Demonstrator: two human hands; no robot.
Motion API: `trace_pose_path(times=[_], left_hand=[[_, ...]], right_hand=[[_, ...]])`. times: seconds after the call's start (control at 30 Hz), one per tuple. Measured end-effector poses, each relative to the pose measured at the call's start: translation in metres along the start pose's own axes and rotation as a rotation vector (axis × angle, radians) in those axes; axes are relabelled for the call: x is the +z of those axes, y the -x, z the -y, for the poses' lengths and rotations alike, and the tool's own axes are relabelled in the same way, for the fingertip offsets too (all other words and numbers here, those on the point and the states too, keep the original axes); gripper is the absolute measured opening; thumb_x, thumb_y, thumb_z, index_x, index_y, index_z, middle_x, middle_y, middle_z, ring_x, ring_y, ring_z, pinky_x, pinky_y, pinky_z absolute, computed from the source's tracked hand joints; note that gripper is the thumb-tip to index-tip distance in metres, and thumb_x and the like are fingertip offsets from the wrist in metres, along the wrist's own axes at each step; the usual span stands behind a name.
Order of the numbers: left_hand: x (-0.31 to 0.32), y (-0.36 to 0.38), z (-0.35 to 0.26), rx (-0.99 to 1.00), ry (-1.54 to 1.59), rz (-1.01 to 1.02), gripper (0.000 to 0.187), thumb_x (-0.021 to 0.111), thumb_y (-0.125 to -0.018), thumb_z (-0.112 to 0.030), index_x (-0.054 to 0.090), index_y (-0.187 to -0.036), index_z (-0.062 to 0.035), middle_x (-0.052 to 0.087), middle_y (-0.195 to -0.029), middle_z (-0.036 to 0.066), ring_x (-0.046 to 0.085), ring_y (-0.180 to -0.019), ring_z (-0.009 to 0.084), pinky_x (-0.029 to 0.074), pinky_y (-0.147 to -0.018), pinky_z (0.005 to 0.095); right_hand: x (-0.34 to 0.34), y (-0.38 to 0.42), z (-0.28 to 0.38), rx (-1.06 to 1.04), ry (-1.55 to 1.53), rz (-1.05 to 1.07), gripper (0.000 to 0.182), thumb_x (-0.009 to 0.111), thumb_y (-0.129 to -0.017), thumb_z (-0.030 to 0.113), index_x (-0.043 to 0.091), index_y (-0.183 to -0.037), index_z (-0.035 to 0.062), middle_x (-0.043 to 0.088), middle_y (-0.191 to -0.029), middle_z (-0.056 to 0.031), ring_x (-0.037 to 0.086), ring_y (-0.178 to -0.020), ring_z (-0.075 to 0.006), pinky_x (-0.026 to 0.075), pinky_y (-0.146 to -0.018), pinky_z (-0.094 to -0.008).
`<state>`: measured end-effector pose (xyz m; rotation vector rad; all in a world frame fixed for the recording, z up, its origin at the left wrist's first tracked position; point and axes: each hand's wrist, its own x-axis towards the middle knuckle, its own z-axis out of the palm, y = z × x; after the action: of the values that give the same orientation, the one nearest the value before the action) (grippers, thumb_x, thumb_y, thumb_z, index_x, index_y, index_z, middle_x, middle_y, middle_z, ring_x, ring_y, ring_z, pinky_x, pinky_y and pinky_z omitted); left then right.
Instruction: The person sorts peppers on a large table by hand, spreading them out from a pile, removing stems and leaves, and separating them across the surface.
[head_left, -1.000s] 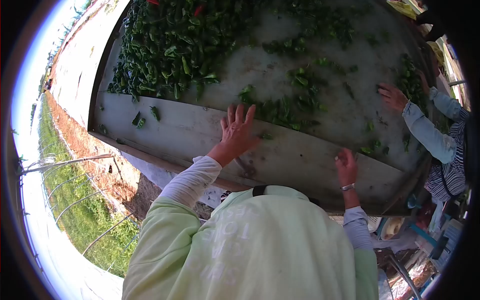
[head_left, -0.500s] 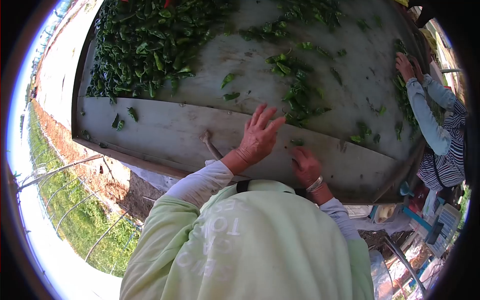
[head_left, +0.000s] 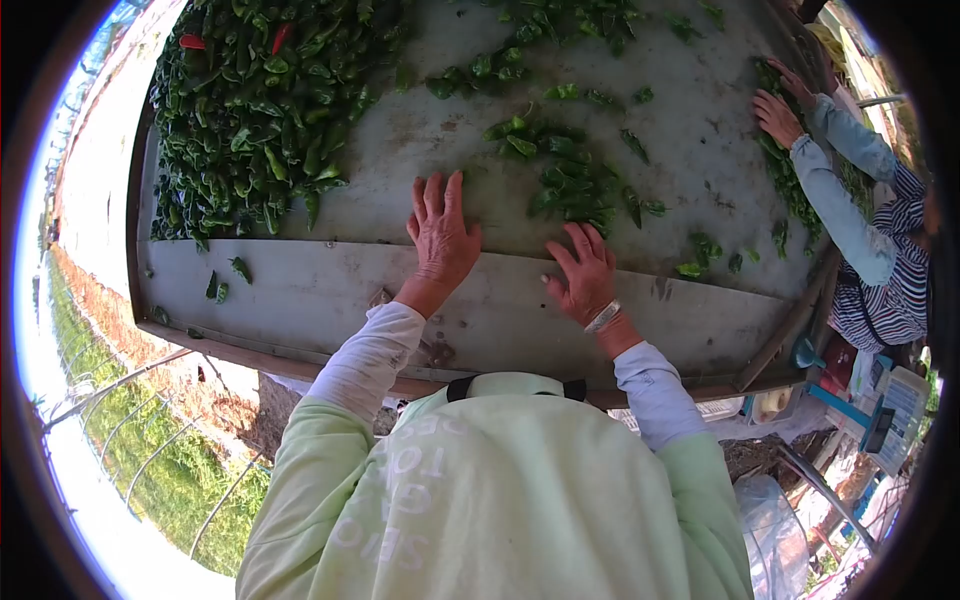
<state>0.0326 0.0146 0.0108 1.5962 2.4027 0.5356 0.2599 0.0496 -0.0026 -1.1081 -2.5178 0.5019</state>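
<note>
My left hand is over the grey table, right of the big pile of green peppers; its fingers point away from me, a little apart, with nothing held. Near a smaller cluster of green peppers is my right hand, fingers spread and bent, just below the cluster and holding nothing visible. Its wrist bears a pale band. Two red peppers show among the green ones in the big pile.
A co-worker's hands are at more green peppers along the table's right end. Loose peppers lie on the near metal strip. A blue frame and a clear plastic bag are at the lower right.
Both my hands have moved forward over the table, the left one also leftward. Its fingers have straightened, and my right hand's fingers have opened out. The view has shifted slightly.
</note>
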Motion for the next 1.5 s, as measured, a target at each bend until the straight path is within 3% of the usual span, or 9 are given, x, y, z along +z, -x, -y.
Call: trace_pose_path(times=[0.27,0.4,0.5,0.6,0.8,0.97,1.07,1.3,1.5], left_hand=[[0.038,-0.004,-0.073,0.112,0.109,0.107,0.073,0.064,-0.071,-0.009,0.031,-0.136,-0.0125,0.028,-0.139,0.014,0.019,-0.134,0.0365,0.026,-0.096,0.0610],[0.054,-0.009,-0.109,0.284,0.841,0.292,0.071,0.065,-0.070,-0.010,0.035,-0.135,-0.0131,0.030,-0.138,0.016,0.022,-0.133,0.0392,0.029,-0.099,0.0562],[0.011,-0.048,-0.111,0.378,0.477,0.033,0.070,0.066,-0.070,-0.011,0.036,-0.134,-0.0138,0.031,-0.138,0.017,0.022,-0.132,0.0404,0.029,-0.099,0.0542],[0.004,-0.117,-0.070,0.105,0.218,-0.188,0.069,0.069,-0.071,-0.019,0.037,-0.132,-0.0138,0.028,-0.138,0.017,0.020,-0.131,0.0411,0.028,-0.097,0.0580],[0.013,-0.170,-0.049,-0.205,0.076,-0.127,0.071,0.070,-0.071,-0.029,0.037,-0.132,-0.0156,0.027,-0.136,0.017,0.013,-0.132,0.0427,0.026,-0.094,0.0637],[0.055,-0.139,-0.123,0.315,0.616,0.364,0.069,0.071,-0.072,-0.029,0.039,-0.131,-0.0149,0.027,-0.139,0.017,0.016,-0.133,0.0425,0.024,-0.097,0.0652],[-0.005,-0.141,-0.133,0.336,0.504,0.223,0.067,0.070,-0.070,-0.027,0.041,-0.130,-0.0173,0.030,-0.136,0.017,0.017,-0.132,0.0425,0.029,-0.094,0.0618],[-0.134,-0.262,0.058,-0.162,-0.271,-0.556,0.075,0.072,-0.069,-0.035,0.037,-0.133,-0.0197,0.025,-0.140,0.015,0.013,-0.133,0.0411,0.026,-0.093,0.0650],[-0.150,-0.268,0.121,-0.300,-0.320,-0.439,0.059,0.065,-0.075,-0.039,0.043,-0.129,-0.0336,0.035,-0.131,0.011,0.027,-0.125,0.0345,0.034,-0.087,0.0619]], right_hand=[[-0.005,-0.002,-0.057,0.285,0.202,-0.128,0.045,0.064,-0.071,0.023,0.057,-0.115,0.0159,0.039,-0.135,-0.0104,0.035,-0.124,-0.0337,0.034,-0.092,-0.0493],[0.000,0.000,-0.059,0.316,0.205,-0.154,0.047,0.063,-0.071,0.019,0.055,-0.118,0.0162,0.038,-0.137,-0.0110,0.034,-0.125,-0.0354,0.033,-0.094,-0.0492],[-0.008,-0.003,-0.054,0.315,0.203,-0.104,0.050,0.063,-0.070,0.018,0.054,-0.120,0.0161,0.038,-0.138,-0.0117,0.034,-0.126,-0.0358,0.033,-0.095,-0.0495],[-0.006,-0.004,-0.053,0.348,0.201,-0.081,0.052,0.062,-0.070,0.017,0.053,-0.120,0.0163,0.037,-0.138,-0.0120,0.032,-0.127,-0.0360,0.031,-0.096,-0.0501],[-0.003,-0.004,-0.054,0.346,0.221,-0.072,0.054,0.060,-0.070,0.016,0.049,-0.123,0.0145,0.034,-0.140,-0.0125,0.029,-0.128,-0.0371,0.028,-0.098,-0.0515],[-0.005,0.000,-0.055,0.323,0.239,-0.075,0.055,0.059,-0.070,0.014,0.046,-0.124,0.0124,0.033,-0.140,-0.0142,0.029,-0.128,-0.0379,0.027,-0.098,-0.0525],[-0.002,-0.004,-0.052,0.329,0.239,-0.056,0.055,0.059,-0.070,0.013,0.046,-0.123,0.0114,0.033,-0.139,-0.0158,0.029,-0.128,-0.0385,0.026,-0.099,-0.0529],[-0.004,-0.004,-0.051,0.384,0.262,-0.043,0.055,0.060,-0.068,0.012,0.047,-0.122,0.0114,0.032,-0.139,-0.0180,0.028,-0.129,-0.0398,0.027,-0.099,-0.0535],[-0.003,-0.003,-0.051,0.401,0.266,-0.002,0.053,0.060,-0.067,0.015,0.050,-0.118,0.0108,0.032,-0.138,-0.0190,0.028,-0.128,-0.0401,0.027,-0.099,-0.0533]])
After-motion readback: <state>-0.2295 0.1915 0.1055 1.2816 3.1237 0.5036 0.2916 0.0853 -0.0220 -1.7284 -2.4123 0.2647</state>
